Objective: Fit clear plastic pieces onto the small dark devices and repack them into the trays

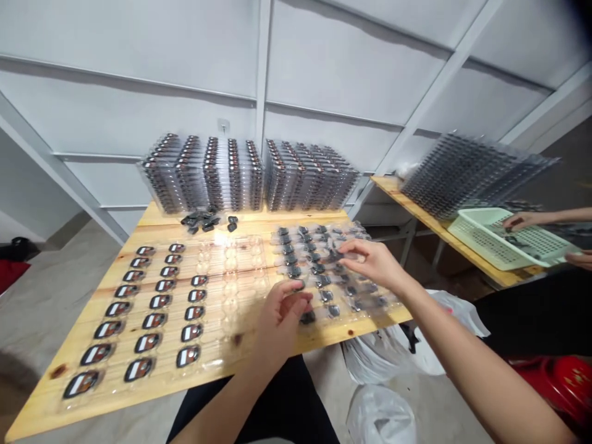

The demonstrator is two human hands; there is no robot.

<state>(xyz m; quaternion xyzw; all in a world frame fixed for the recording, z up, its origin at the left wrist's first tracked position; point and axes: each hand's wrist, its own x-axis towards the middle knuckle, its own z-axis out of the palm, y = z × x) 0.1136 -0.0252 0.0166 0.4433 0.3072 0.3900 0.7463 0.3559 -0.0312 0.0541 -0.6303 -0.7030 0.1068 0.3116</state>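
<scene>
My left hand is over the near left part of a clear plastic blister tray filled with small dark plastic pieces. Its fingers are curled together, and whatever they hold is hidden. Over the middle of the same tray, my right hand pinches at one of the dark pieces, blurred at the fingertips. To the left lies a second clear tray. Its left columns hold small black-rimmed pieces with a white and orange-brown face, while its right columns are bare.
Loose black pieces lie behind the left tray. Tall stacks of filled trays line the table's back edge. At right, a co-worker's hand reaches into a pale green basket. White plastic bags sit on the floor.
</scene>
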